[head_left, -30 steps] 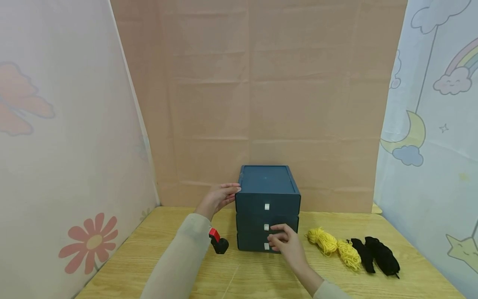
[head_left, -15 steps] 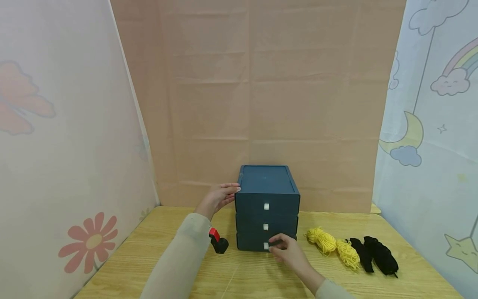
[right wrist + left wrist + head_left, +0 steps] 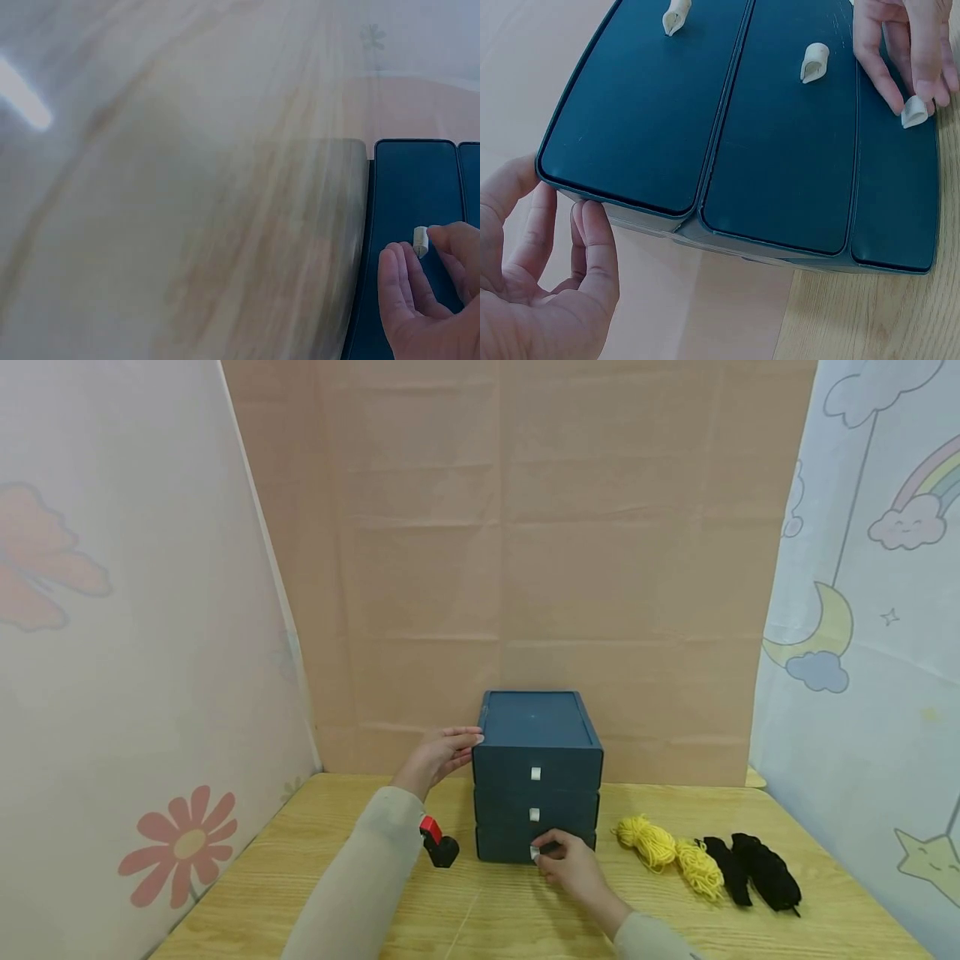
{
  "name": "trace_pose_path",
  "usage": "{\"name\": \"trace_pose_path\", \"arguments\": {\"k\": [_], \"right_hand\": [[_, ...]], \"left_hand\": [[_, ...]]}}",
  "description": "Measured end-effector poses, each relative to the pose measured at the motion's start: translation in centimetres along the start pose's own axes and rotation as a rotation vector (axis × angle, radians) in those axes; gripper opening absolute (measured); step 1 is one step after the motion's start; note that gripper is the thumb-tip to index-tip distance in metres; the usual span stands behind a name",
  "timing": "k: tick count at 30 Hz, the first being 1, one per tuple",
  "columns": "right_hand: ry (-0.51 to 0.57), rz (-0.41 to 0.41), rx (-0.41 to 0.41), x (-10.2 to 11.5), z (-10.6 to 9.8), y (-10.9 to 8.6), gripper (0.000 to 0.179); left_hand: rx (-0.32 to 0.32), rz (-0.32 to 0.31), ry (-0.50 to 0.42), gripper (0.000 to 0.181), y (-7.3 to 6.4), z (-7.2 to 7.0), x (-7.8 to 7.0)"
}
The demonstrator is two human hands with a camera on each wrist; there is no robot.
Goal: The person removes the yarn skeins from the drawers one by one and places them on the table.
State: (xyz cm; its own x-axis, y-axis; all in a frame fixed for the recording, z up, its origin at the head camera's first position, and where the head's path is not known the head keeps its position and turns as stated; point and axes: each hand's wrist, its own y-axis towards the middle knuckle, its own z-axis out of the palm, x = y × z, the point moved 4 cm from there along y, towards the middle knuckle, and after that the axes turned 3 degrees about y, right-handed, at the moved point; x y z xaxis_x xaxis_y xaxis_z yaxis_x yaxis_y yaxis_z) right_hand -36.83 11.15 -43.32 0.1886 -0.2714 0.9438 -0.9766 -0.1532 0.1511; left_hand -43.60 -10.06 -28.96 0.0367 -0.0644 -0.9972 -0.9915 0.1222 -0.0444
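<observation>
A dark blue cabinet (image 3: 537,790) of three drawers is set upright on the wooden table (image 3: 420,918), its front turned towards the person. All three drawers look pushed in. A small white tab is fixed to each: the top tab (image 3: 536,773), the middle tab (image 3: 535,815) and the bottom tab (image 3: 914,112).

The bottom tab is pinched by the right grip (image 3: 572,865), between thumb and finger, as is seen from both wrists; the other fingers are held close to the front of the bottom drawer (image 3: 502,846). The left grip (image 3: 442,755) is unclenched, with its fingertips laid against the upper left edge and the left side of the cabinet, near the front corner. Both forearms are covered by pale sleeves (image 3: 360,877), and a red and black device (image 3: 439,843) is carried at the left wrist.

To the right of the cabinet, apart from it, two yellow bundles (image 3: 650,845) of yarn are laid end to end on the table. Just beyond them, further right, two black bundles (image 3: 768,873) are placed close together. The table is backed by a creased tan sheet (image 3: 525,527). A flower (image 3: 176,847) is printed on the left wall, and a moon (image 3: 831,618) and a rainbow on the right one. Much of the right wrist view is taken up by a pale streaked surface, too blurred to be named.
</observation>
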Motion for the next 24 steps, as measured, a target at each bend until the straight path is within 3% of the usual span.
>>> {"name": "trace_pose_path", "arguments": {"k": [14, 24], "right_hand": [[-0.134, -0.008, -0.114, -0.12, 0.34, 0.26, 0.014], [-0.109, 0.002, -0.135, -0.25, 0.31, 0.22, 0.015]], "left_hand": [[-0.011, 0.001, 0.007, 0.03, -0.4, 0.0, -0.16], [-0.005, 0.002, 0.0, 0.03, -0.4, 0.01, -0.22]]}}
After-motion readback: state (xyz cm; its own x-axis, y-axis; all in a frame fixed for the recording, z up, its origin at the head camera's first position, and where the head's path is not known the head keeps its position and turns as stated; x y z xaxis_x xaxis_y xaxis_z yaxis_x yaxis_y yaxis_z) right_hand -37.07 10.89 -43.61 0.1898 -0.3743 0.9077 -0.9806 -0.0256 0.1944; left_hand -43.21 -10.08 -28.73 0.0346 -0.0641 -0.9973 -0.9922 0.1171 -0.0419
